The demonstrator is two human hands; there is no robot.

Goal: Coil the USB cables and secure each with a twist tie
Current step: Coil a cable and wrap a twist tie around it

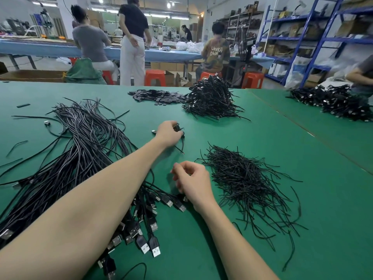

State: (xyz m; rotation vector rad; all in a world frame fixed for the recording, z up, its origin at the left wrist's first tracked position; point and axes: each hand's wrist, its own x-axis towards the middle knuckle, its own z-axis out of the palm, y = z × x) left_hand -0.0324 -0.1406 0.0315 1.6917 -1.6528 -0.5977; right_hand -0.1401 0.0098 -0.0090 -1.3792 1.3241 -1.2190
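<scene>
Green table (262,142), worn-camera view.

Left hand (168,133): reached forward, fingers curled round a small coiled cable (178,128); loose tail trailing toward the near edge.

Right hand (191,180): nearer, fingers curled inward above the mat, just left of the loose twist ties (248,184); possibly pinching a tie, too small to confirm.

Uncoiled USB cables (84,142): long bundle at left, plugs (149,237) fanned out under the left forearm.

Finished coils (212,98): heap at far centre.

Flat black pieces (157,97): scattered beside that heap.

Second cable heap (333,103): far right.

Red stools (155,77): beyond the table.
</scene>
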